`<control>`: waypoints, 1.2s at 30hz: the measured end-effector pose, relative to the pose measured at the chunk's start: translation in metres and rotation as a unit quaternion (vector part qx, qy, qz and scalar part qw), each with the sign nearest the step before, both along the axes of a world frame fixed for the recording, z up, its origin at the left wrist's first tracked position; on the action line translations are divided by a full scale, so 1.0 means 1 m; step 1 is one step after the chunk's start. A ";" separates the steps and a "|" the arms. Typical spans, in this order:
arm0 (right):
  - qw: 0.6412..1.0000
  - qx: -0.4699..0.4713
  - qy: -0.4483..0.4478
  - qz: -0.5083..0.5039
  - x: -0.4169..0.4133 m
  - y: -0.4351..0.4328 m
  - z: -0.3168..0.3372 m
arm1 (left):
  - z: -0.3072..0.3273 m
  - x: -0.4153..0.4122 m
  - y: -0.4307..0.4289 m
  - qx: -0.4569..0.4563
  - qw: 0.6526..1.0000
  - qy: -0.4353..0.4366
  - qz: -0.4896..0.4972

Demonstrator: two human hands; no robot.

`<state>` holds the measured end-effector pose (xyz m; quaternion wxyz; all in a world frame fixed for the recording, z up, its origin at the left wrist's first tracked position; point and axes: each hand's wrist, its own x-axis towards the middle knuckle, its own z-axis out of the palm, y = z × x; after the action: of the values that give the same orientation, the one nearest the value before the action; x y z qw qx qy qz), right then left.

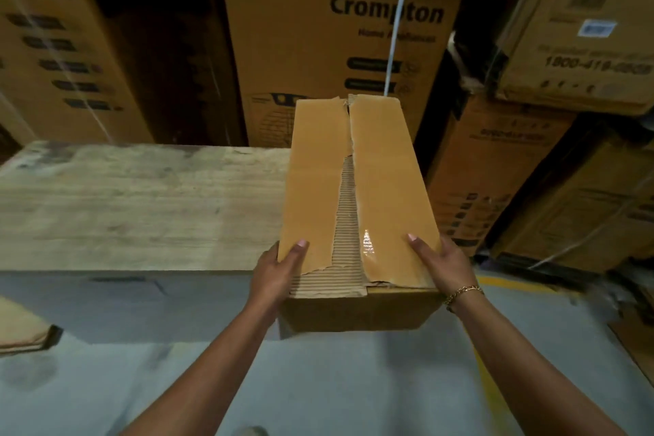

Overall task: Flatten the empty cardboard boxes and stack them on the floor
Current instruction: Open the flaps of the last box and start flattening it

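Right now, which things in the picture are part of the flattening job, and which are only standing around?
Part of the job:
- small cardboard box, still in box shape, tape torn on top
- left hand and right hand, holding its near end
- floor

Only around:
- wooden table
- stacked Crompton cartons
- cardboard piece at the left edge

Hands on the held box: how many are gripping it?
2. The left hand grips the near left corner of the taped box, thumb on top; the right hand grips the near right corner. Fingers underneath are hidden.
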<state>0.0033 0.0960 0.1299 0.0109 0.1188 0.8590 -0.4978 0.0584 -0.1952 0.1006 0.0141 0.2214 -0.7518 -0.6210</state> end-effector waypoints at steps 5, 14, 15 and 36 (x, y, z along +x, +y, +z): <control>0.998 -0.012 0.009 0.063 -0.026 -0.101 0.017 | 0.016 0.006 -0.092 0.005 0.998 0.009 0.062; 0.989 -0.031 -0.011 0.142 -0.091 -0.334 -0.002 | 0.012 -0.012 -0.302 -0.015 0.989 -0.005 0.148; 0.988 -0.032 -0.012 0.148 -0.100 -0.361 -0.004 | 0.011 -0.017 -0.328 -0.017 0.988 -0.009 0.156; 0.914 0.274 0.088 0.285 -0.172 -0.615 -0.021 | -0.031 -0.081 -0.560 -0.176 0.966 -0.132 0.136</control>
<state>-0.1689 -0.5192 0.1085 0.0435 -0.1772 0.9566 -0.2274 -0.0227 -0.7552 0.0701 0.0379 0.3959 -0.8071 -0.4363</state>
